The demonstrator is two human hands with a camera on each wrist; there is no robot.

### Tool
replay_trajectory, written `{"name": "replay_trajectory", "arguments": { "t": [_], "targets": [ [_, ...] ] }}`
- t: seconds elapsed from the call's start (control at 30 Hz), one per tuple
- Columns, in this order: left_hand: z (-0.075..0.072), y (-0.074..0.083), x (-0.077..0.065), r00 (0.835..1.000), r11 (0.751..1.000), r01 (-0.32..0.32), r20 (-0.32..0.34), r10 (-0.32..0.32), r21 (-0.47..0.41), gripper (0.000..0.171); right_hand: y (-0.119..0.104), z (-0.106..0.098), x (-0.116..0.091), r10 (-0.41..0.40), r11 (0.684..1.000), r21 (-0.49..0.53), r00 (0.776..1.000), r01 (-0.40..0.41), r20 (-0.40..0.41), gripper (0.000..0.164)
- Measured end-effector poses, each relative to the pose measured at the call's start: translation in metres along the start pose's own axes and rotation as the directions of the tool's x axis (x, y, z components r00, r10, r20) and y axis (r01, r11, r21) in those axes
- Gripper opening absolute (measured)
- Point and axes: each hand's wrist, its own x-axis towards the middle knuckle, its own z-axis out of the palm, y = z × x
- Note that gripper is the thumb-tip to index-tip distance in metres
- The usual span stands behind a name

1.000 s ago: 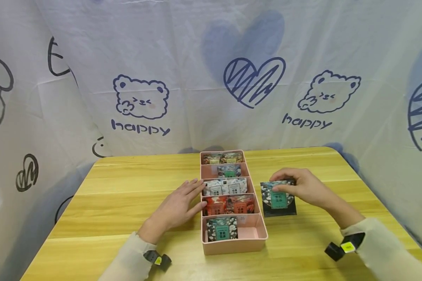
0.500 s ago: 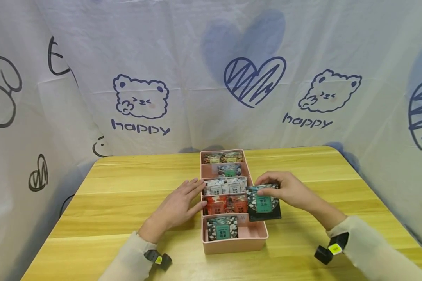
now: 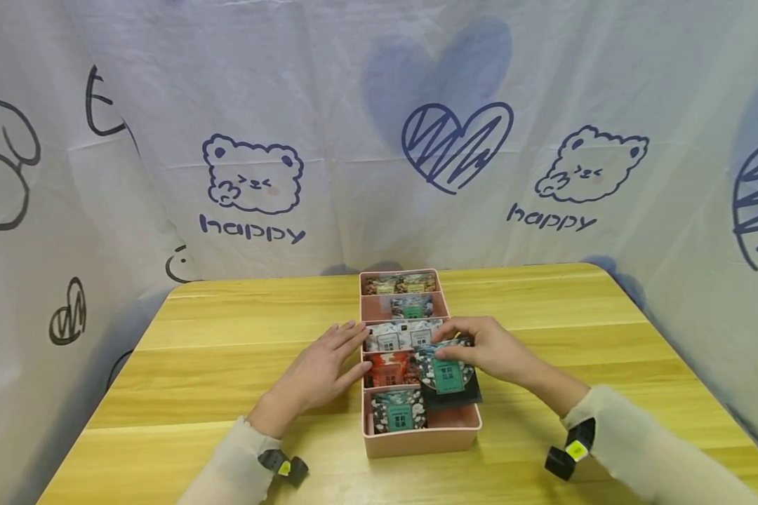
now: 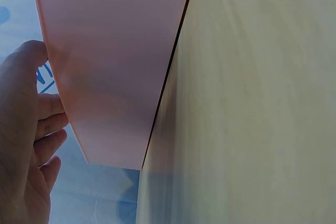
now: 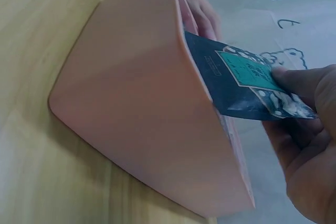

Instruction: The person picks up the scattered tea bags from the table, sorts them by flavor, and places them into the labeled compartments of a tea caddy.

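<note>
A dark tea sachet (image 3: 450, 379) with a green label is pinched between the thumb and fingers of my right hand (image 3: 495, 354). It hangs tilted over the right side of the front compartments of the pink divided box (image 3: 417, 442). In the right wrist view the sachet's (image 5: 247, 80) lower edge is right at the box rim. A matching sachet (image 3: 399, 412) sits at the left of the front compartment. My left hand (image 3: 316, 372) lies along the box's left side, fingertips on the rim; the left wrist view shows its fingers (image 4: 51, 106) at that edge.
Behind the front compartment come red sachets (image 3: 387, 369), white sachets (image 3: 388, 338), one blue-green sachet (image 3: 412, 306) and yellow-labelled sachets (image 3: 417, 284) at the back. Dividers separate them. The box stands on a wooden table (image 3: 240, 315), with a printed curtain (image 3: 341, 175) behind.
My right hand has carried the dark sachet leftward from beside the box to over its front compartments. My left hand has stayed at the rim.
</note>
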Motion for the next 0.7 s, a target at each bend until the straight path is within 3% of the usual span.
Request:
{"name": "replay_trajectory", "arguments": {
  "t": [0.3, 0.7],
  "targets": [
    [0.003, -0.001, 0.0, 1.0, 1.0, -0.004, -0.005, 0.004, -0.001, 0.067, 0.001, 0.014, 0.005, 0.032, 0.999, -0.029, 0.999, -0.032, -0.008, 0.026],
    [0.003, -0.001, 0.0, 1.0, 1.0, -0.012, -0.011, 0.012, 0.003, 0.066, 0.008, 0.016, -0.002, 0.008, 0.993, -0.115, 0.999, -0.003, 0.041, 0.017]
  ]
}}
